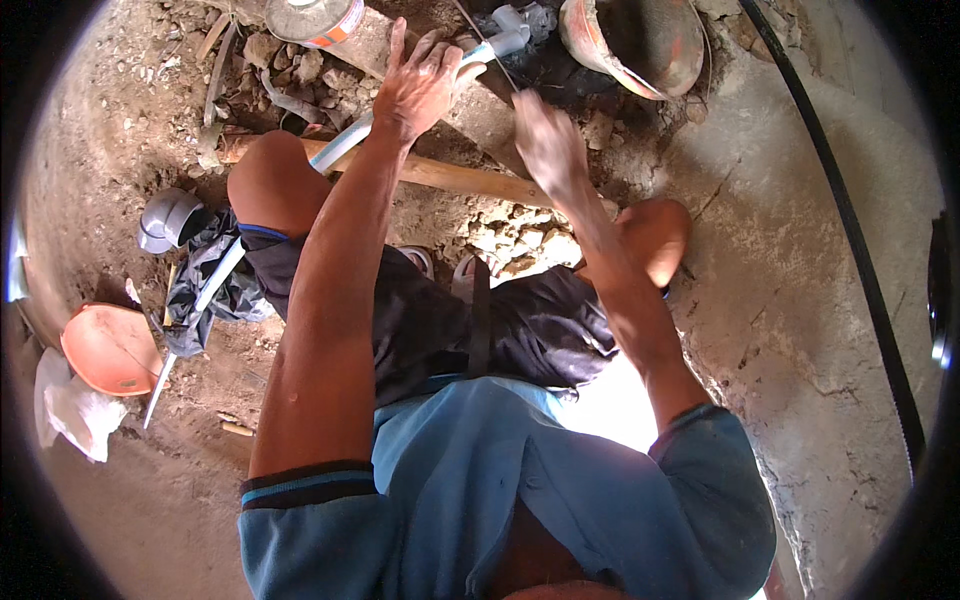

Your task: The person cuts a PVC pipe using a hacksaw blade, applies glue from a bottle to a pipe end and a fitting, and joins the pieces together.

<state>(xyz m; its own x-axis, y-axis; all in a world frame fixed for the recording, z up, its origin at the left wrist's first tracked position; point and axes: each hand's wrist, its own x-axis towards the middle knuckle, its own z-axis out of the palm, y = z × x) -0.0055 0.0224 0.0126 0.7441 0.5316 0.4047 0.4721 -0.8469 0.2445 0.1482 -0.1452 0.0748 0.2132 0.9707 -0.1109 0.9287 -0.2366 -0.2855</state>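
My left hand (pixel 425 82) grips a pale blue-white plastic pipe (pixel 345 140), pressing it down on a wooden board (pixel 490 125). A grey fitting (pixel 510 38) is at the pipe's far end. Motion smears my right hand (pixel 550 145), closed around the near end of a thin, narrow blade (pixel 504 72). That blade slants across the pipe just right of my left thumb, between hand and fitting. How deep it sits in the pipe cannot be made out. The near part of the pipe passes beside my left knee.
A wooden pole (pixel 450 178) lies between my knees, near broken stones (pixel 525 240). A tin can (pixel 312 20) and a worn bucket (pixel 645 50) stand at the far side. Leftward lie a grey elbow fitting (pixel 168 220), black plastic (pixel 235 290) and an orange bowl-shaped thing (pixel 112 348). A black hose (pixel 830 165) runs along the right.
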